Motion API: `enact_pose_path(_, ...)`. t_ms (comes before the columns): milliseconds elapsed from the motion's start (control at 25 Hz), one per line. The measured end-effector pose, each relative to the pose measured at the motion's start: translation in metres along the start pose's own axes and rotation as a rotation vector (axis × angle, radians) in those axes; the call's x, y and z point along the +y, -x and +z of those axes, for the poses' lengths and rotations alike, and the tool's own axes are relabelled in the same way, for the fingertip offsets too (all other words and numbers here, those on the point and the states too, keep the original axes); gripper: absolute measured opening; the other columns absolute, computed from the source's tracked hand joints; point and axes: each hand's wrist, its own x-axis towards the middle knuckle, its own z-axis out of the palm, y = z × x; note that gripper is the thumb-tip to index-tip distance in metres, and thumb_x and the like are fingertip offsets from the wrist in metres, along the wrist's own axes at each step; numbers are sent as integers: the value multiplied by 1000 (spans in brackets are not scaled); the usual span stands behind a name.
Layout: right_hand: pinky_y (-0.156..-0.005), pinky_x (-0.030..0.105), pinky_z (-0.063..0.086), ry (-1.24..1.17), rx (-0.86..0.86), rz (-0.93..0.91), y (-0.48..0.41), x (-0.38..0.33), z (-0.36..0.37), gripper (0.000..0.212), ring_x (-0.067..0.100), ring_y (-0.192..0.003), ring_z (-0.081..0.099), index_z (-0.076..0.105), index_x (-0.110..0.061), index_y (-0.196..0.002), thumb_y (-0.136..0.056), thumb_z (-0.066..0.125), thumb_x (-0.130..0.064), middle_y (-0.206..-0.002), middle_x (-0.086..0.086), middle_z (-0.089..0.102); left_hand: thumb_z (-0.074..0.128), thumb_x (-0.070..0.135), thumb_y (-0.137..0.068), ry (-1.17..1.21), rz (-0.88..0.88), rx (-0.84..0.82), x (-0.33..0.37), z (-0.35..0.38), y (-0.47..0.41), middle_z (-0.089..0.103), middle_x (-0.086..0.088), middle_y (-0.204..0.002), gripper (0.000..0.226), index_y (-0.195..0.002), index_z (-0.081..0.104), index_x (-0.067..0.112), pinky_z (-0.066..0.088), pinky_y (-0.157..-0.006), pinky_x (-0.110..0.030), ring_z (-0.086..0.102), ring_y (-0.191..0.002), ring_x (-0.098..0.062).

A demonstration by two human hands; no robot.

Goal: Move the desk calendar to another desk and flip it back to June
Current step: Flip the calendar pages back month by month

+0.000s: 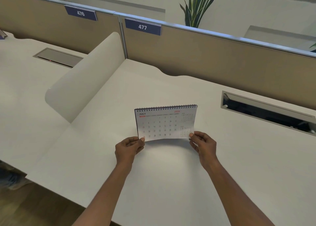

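Calendar reading "JULY 2026", pinched at bottom corners by left grip and right grip, above worktop marked "477".

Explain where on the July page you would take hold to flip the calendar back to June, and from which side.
Grip the July page at its free bottom corners, coming from the near side, as both hands do. The spiral binding hinges the top edge, so only the bottom lifts.

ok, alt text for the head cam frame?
Two bare hands, left hand and right hand, hold a spiral-bound desk calendar by its lower corners over a white desk, its page showing July 2026. Behind it runs a tan partition with a sign reading 477; an open cable tray sits at right.
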Motion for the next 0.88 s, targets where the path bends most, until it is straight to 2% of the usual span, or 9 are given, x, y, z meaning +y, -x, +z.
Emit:
enact_pose_path(240,-78,30,62,9,-13,-49,5,-5,-4,19,23,-87,75,74,-2,-100,-82,80,2,-97,15,79,89,4,-78,-18,17,-44,3,-8,7,82,-20,-87,23,-96,76,0,66,-76,-31,81,-88,-33)
enact_pose_path(400,-82,32,62,13,-64,-41,11,-9,-7,14,27,-95,74,75,-1,-101,-87,75,2,-102,17,78,81,0,-86,-1,25,-136,4,-12,11,83,-14,-92,16,-101,77,6,66,-82,-35,79,-90,-30)
enact_pose_path(600,-81,36,63,-12,-172,-3,21,-21,-11,15,26,-97,75,74,-3,-107,-95,68,-8,-107,16,79,70,15,-98,85,-1,-241,11,-20,12,82,-12,-109,18,-112,78,6,65,-79,-34,77,-101,-27)
enact_pose_path(760,-77,36,62,-63,-161,-23,27,-32,-12,26,30,-100,75,70,3,-114,-90,73,-7,-110,19,77,76,12,-93,71,49,-259,21,-24,16,82,-11,-108,20,-113,77,9,65,-75,-32,80,-98,-26)
enact_pose_path(880,-74,35,62,-73,-142,-37,32,-38,-12,27,31,-99,76,70,4,-110,-85,77,-3,-107,19,78,79,6,-88,60,66,-243,26,-24,18,82,-13,-106,20,-109,76,7,65,-73,-32,80,-97,-28)
